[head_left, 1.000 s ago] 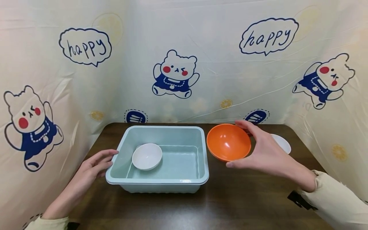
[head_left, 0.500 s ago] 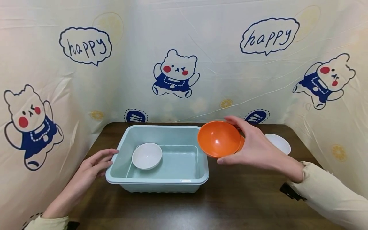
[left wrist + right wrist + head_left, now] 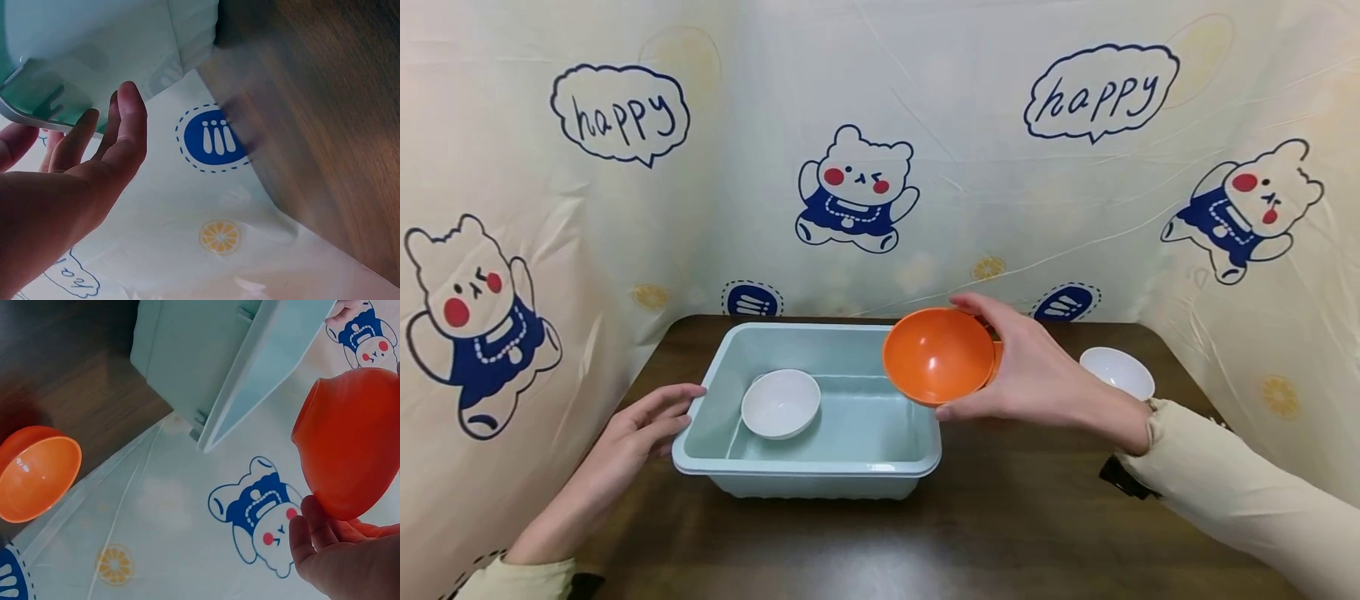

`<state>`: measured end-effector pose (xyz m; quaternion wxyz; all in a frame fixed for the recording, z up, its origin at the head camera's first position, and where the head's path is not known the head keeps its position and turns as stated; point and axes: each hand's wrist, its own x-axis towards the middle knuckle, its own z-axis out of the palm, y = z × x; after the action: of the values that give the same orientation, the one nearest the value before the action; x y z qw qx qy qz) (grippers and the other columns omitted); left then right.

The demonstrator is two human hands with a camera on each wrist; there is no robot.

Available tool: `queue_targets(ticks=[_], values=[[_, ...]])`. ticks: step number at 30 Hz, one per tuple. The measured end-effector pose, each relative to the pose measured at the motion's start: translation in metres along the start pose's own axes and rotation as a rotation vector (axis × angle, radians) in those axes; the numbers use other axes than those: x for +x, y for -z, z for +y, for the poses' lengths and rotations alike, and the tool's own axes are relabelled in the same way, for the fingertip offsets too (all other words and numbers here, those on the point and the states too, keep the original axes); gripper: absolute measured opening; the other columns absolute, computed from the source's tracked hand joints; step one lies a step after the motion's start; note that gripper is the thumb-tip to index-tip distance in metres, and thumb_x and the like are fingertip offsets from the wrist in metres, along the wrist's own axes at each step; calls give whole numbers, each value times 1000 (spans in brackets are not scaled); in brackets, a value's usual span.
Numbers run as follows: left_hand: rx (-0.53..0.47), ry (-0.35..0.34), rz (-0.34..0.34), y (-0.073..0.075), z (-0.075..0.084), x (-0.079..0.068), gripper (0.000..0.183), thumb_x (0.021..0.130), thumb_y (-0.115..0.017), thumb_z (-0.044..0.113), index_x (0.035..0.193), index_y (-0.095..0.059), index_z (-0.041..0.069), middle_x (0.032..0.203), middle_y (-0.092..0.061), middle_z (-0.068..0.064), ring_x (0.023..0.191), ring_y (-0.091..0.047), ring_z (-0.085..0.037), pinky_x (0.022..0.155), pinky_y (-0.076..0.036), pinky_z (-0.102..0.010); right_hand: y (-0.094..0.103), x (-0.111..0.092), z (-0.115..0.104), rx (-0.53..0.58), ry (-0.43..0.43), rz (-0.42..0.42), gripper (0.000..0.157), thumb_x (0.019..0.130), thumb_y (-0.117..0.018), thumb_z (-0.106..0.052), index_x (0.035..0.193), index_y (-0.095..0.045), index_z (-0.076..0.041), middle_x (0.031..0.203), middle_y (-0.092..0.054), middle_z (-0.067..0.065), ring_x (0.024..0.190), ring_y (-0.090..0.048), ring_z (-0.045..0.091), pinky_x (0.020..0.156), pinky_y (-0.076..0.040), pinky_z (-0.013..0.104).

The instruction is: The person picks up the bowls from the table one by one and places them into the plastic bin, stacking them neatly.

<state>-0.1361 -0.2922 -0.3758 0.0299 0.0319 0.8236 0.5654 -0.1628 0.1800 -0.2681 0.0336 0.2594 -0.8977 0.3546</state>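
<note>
An orange bowl (image 3: pixel 934 357) is held in the air by the right hand (image 3: pixel 1033 367), its thumb and fingers spread wide and pressed at opposite sides; in the head view it is seen before the right rim of the light-blue basin (image 3: pixel 816 487). The left hand (image 3: pixel 636 433) is relaxed, and its fingers are only laid against the basin's left side. A white bowl (image 3: pixel 781 404) is contained in the basin; another small white bowl (image 3: pixel 1117 372) is placed near the right edge of the tabletop (image 3: pixel 1000 517). The orange bowl is judged light, stiff, a little slippery from its gloss, and hardly fragile; it is best taken near the rim. By the right wrist view a second orange bowl (image 3: pixel 40 475) is shown clearly near the tabletop's far edge; in the head view it is mostly or wholly hidden.
</note>
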Motion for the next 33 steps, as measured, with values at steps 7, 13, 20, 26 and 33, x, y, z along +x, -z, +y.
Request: queue_targets(ticks=[7,13,20,26,33], values=[[23,29,-13,1,1,1,38,111,-56,24,146,-55,7,139,-61,1,102,-62,-7,73,-50,-30,-7,10,-8,18,23,-16,111,64,-99,-52,155,-44,-20,141,-56,-8,122,-54,13,87,-58,36],[25,29,-12,2,0,0,37,111,-56,23,145,-57,10,136,-63,5,101,-62,-7,72,-50,-30,-13,23,-18,40,46,-39,110,65,-98,-51,155,-44,-20,138,-57,-9,120,-56,12,86,-58,37],[36,26,-21,2,0,1,39,111,-55,23,147,-54,7,145,-59,-8,107,-63,0,78,-54,-30,-25,35,-26,55,45,-72,108,66,-96,-51,155,-44,-19,138,-57,-9,120,-55,12,86,-57,37],[35,32,-29,1,1,2,41,112,-53,24,149,-52,5,153,-51,-22,109,-61,3,79,-55,-30,-34,45,-32,58,37,-88,109,65,-95,-51,155,-43,-19,139,-56,-8,120,-54,12,86,-57,37],[40,37,-28,1,2,1,43,112,-53,24,150,-51,4,156,-47,-24,110,-59,6,80,-55,-29,-45,58,-38,71,41,-98,107,65,-95,-50,155,-44,-19,137,-56,-8,119,-53,11,85,-57,36]])
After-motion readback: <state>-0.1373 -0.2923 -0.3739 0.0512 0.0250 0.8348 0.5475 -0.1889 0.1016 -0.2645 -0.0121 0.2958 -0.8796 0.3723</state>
